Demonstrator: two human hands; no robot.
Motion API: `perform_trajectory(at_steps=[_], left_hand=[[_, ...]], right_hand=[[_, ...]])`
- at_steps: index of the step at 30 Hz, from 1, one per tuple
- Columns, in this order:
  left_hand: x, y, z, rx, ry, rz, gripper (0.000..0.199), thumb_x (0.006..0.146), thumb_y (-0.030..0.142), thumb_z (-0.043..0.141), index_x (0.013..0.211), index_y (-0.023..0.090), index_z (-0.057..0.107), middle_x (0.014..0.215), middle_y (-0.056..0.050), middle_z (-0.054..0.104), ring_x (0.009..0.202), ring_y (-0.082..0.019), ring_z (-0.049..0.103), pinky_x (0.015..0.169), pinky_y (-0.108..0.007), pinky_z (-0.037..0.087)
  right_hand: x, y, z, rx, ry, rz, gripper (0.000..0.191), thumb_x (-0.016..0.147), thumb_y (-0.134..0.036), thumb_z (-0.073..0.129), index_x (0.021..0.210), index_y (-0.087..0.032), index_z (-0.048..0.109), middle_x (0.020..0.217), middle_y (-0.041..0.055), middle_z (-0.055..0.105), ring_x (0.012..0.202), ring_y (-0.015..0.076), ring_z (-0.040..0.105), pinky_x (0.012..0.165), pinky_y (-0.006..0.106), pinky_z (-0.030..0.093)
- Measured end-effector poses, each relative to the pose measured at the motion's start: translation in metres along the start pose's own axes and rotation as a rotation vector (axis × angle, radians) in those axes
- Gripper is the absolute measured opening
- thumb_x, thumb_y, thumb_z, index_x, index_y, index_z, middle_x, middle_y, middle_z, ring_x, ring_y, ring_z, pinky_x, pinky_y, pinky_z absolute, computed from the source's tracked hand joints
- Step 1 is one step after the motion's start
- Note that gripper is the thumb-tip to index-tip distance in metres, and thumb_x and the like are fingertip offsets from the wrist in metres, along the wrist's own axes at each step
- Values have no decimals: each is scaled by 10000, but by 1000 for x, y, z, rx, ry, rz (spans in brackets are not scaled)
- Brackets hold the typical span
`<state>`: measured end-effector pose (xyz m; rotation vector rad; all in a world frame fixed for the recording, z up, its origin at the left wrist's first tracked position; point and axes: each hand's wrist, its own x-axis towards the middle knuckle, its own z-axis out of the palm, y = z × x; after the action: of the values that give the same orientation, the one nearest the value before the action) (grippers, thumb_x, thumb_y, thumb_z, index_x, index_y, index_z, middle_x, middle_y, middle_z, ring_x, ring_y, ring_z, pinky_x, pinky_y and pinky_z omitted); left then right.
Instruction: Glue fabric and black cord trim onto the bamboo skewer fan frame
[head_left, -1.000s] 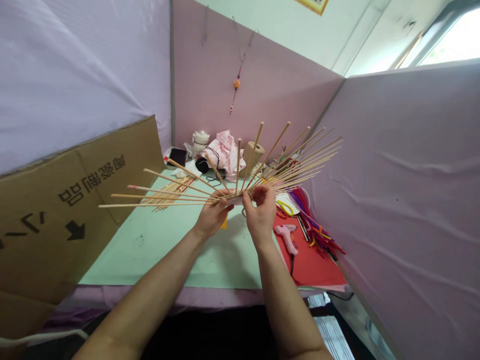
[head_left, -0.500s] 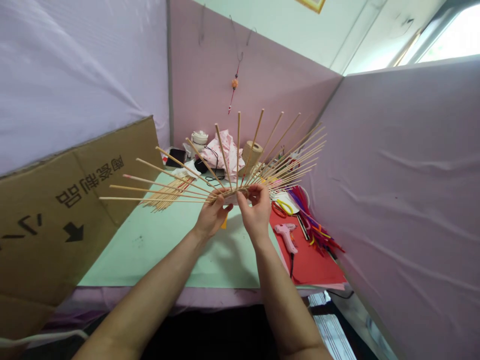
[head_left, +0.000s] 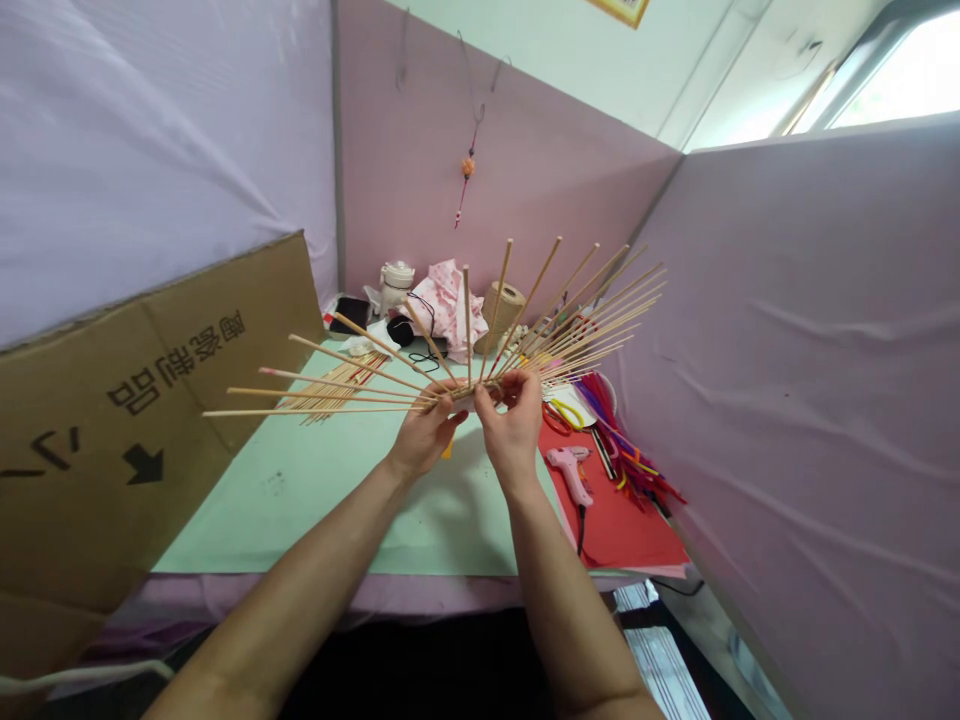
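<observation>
Many thin wooden sticks spread outward like a fan from a small pale base, held up over the green tabletop. My left hand is closed on the left side of the base, thumb toward me. On the right side, my right hand pinches the base near the stick ends, its thumb and forefinger close together. The sticks reach left, away from me and right, and the right ones lie closer together. Fingers hide part of the base. A small orange piece shows below my left hand.
Loose sticks lie at the back left beside a cardboard sheet. A pink glue gun rests on red paper at right, near scissors and coloured pipe cleaners. Behind are a twine roll and pink cloth.
The fan of sticks has turned and tilted a little: the far tips moved right and lower, and the left tips dropped slightly. Both hands stay closed on the base in nearly the same place.
</observation>
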<state>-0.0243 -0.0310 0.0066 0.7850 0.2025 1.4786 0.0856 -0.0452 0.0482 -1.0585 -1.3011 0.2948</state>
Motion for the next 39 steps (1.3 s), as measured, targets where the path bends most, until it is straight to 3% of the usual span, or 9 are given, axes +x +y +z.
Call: perform_trajectory(at_steps=[5, 17, 23, 32, 39], left_hand=[[1, 0, -1, -37, 47, 7, 349, 665, 395, 823, 933, 236, 666, 993, -13, 708, 990, -185, 623, 851, -322, 448], [1, 0, -2, -3, 2, 2, 314, 669, 372, 825, 896, 215, 675, 992, -27, 709, 951, -172, 631, 861, -316, 438], [1, 1, 0, -32, 36, 23, 322, 666, 374, 827, 913, 235, 673, 996, -12, 709, 957, -169, 623, 833, -305, 439], [0, 4, 2, 7, 3, 3, 348, 633, 382, 846, 892, 219, 679, 1014, -27, 711, 925, -164, 622, 780, -285, 429], [1, 3, 1, -8, 34, 11, 345, 639, 383, 843, 905, 231, 683, 1002, -14, 715, 938, -160, 623, 787, -287, 432]], right_hand=[[-2, -3, 0, 125, -93, 16, 246, 795, -292, 641, 971, -207, 492, 926, 13, 540, 820, 137, 566, 767, 297, 494], [-2, -2, 2, -11, -15, -16, 262, 751, -263, 689, 923, -206, 499, 907, 3, 493, 808, 145, 539, 753, 305, 479], [-1, -1, -1, 109, -78, 28, 239, 792, -306, 661, 943, -204, 507, 914, 12, 547, 816, 139, 567, 753, 289, 492], [3, -3, -1, 74, -5, 63, 191, 778, -293, 645, 876, -205, 508, 840, -8, 538, 749, 124, 538, 698, 265, 475], [4, -4, -2, 146, -35, 93, 200, 772, -306, 646, 874, -200, 511, 833, -8, 531, 748, 127, 531, 689, 264, 462]])
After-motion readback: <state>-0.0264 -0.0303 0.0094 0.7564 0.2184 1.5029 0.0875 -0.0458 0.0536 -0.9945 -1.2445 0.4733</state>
